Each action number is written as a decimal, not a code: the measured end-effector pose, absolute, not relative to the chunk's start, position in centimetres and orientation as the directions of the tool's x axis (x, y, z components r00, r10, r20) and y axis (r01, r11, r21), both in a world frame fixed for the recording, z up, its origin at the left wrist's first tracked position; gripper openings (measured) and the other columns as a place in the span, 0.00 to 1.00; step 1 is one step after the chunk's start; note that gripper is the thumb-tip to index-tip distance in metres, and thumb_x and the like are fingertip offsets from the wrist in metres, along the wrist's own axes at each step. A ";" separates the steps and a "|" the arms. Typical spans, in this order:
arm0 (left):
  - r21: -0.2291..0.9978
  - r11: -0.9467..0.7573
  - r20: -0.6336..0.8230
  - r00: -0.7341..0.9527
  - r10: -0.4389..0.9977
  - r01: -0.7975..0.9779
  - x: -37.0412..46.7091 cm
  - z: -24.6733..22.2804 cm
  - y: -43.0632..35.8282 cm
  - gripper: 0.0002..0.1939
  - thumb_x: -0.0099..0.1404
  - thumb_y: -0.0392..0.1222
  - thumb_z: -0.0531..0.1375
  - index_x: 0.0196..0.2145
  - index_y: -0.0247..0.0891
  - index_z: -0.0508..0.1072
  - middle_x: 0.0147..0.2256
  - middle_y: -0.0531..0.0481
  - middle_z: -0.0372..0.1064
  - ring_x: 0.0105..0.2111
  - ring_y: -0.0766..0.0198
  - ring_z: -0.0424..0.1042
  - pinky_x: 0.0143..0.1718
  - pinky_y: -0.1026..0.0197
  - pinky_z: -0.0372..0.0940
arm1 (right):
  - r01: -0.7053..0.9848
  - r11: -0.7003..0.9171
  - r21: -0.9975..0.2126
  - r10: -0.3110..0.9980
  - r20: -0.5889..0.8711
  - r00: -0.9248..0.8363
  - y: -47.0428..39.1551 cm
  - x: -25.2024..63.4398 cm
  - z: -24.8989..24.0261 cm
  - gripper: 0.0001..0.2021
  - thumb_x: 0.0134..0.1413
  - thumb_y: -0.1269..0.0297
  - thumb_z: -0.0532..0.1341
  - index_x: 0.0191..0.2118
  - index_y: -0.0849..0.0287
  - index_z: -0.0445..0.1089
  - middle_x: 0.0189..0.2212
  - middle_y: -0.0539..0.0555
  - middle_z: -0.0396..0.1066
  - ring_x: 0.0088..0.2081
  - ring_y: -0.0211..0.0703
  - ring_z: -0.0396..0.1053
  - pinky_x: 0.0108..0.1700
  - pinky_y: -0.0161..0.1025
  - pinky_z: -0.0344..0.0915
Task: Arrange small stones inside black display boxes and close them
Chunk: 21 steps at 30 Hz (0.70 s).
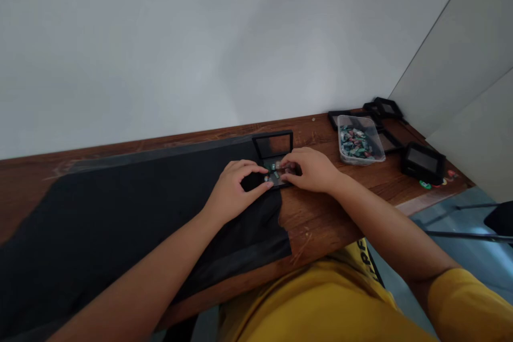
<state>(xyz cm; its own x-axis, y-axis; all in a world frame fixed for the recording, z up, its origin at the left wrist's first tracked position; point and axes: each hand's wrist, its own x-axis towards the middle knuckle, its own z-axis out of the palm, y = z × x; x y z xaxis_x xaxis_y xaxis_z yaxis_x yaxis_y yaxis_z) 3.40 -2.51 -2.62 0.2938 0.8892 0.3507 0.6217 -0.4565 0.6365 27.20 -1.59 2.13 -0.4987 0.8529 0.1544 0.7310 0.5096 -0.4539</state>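
A small black frame case lies unfolded on the black cloth (132,208), near its right end. Its windowed lid (292,144) stands up at the back, and several small pale and green pieces (276,175) rest on its clear lower half. My left hand (230,189) is at the case's left edge, thumb and forefinger apart, their tips beside the pieces. From the right, my right hand (312,169) reaches over the case with bent fingers and thumb close to the pieces. Whatever lies within its grasp is mostly hidden by the fingers.
On the wooden table (320,214), a clear plastic tub (382,152) of small dark green and reddish wrapped-looking pieces stands to the right. More black frames (422,163) lie around it. Small coloured pieces (425,185) are near the right edge. A pale wall (160,53) rises behind.
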 end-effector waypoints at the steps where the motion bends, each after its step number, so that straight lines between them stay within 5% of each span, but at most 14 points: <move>1: 0.637 -0.456 0.352 0.292 0.889 0.621 3.4 -2.6 -2.5 0.17 0.63 0.59 0.66 0.41 0.46 0.81 0.43 0.46 0.78 0.49 0.49 0.72 0.55 0.44 0.68 | 0.710 0.525 -0.469 0.842 0.165 -0.514 -1.6 27.1 2.0 0.11 0.58 0.67 0.70 0.47 0.58 0.80 0.37 0.54 0.76 0.43 0.46 0.71 0.47 0.40 0.62; 21: 0.632 -0.480 0.331 0.348 0.877 0.609 2.7 -2.6 -2.0 0.22 0.66 0.64 0.61 0.40 0.45 0.82 0.41 0.45 0.80 0.46 0.49 0.75 0.54 0.43 0.68 | 0.745 0.526 -0.410 0.839 0.110 -0.533 -1.5 26.1 1.8 0.07 0.62 0.64 0.68 0.43 0.57 0.82 0.37 0.55 0.75 0.43 0.47 0.69 0.46 0.41 0.61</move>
<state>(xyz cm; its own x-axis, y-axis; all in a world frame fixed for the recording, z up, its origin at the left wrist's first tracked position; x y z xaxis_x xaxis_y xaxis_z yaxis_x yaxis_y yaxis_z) 2.68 -2.04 -2.59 0.3478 0.8771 0.3312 0.6088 -0.4799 0.6317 26.12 -1.52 1.83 -0.5326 0.8392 0.1101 0.7447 0.5264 -0.4101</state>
